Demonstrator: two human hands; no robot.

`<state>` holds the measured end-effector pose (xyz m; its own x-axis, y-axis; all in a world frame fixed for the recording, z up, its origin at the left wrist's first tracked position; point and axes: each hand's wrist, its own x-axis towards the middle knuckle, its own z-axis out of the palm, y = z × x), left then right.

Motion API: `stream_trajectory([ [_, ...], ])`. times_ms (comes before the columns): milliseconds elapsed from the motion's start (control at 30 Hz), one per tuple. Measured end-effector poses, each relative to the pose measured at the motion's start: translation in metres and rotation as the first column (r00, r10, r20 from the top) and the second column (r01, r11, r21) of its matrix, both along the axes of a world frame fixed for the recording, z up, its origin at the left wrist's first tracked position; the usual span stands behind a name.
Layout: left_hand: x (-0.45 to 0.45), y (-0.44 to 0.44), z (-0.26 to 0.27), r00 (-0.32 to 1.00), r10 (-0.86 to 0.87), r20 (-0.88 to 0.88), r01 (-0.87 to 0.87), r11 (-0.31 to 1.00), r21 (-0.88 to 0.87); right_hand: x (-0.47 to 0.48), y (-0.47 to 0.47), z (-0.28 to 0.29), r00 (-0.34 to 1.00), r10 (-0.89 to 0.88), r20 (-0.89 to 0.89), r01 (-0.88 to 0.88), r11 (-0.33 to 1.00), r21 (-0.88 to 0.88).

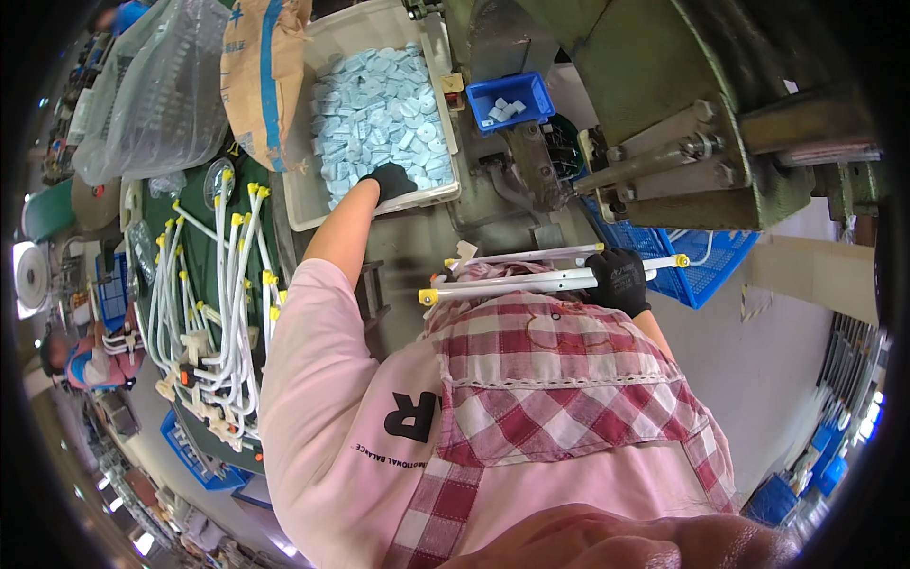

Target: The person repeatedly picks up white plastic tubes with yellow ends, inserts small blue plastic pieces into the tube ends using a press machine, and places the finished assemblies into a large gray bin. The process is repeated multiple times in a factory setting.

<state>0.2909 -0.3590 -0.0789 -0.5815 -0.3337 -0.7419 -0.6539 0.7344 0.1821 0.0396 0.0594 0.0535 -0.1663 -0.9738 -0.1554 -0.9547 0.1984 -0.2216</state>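
Observation:
My left hand (388, 183), in a black glove, reaches over the near rim of a whitish plastic bin (302, 203). Its fingers are down at a heap of small light-blue plastic pieces (377, 107), and whether they hold one is hidden. On the other side, my right hand (617, 282), also black-gloved, grips a white tube assembly (512, 286) with yellow end fittings. The tubes lie crosswise in front of my checked apron (540, 341). A pale plastic clip (466, 250) stands up near their left end.
Many similar white tubes (224, 284) lie on a green table at left. A paper sack (263, 85) stands beside the bin. Ahead are a small blue box (510, 103) of white pieces and a green machine (661, 92). A blue crate (700, 267) sits right; a co-worker (99, 359) is far left.

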Motion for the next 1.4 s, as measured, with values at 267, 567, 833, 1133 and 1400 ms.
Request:
stream_trajectory([
  [267,-0.029,-0.018,0.003,0.819,0.508,-0.268,-0.56,0.81,-0.175,-0.001,0.013,0.002,0.999,-0.025,-0.028,0.022,0.995,-0.095],
  [567,-0.053,-0.041,-0.085,0.927,0.367,-0.075,-0.374,0.911,-0.172,0.019,0.029,0.003,0.986,-0.167,-0.021,0.168,0.984,0.055],
  [833,-0.025,-0.005,-0.01,0.93,0.296,-0.216,-0.331,0.931,-0.152,0.007,0.042,-0.009,0.997,-0.08,0.017,0.081,0.996,-0.041],
  [1133,-0.121,0.199,0.129,0.281,-0.333,-0.9,-0.054,0.931,-0.361,-0.025,0.049,-0.019,0.998,0.057,0.016,-0.055,0.992,-0.118],
  [1400,-0.132,0.232,0.134,0.397,-0.414,-0.819,-0.064,0.878,-0.475,-0.044,0.049,-0.009,0.986,0.167,-0.013,-0.165,0.954,-0.25],
])
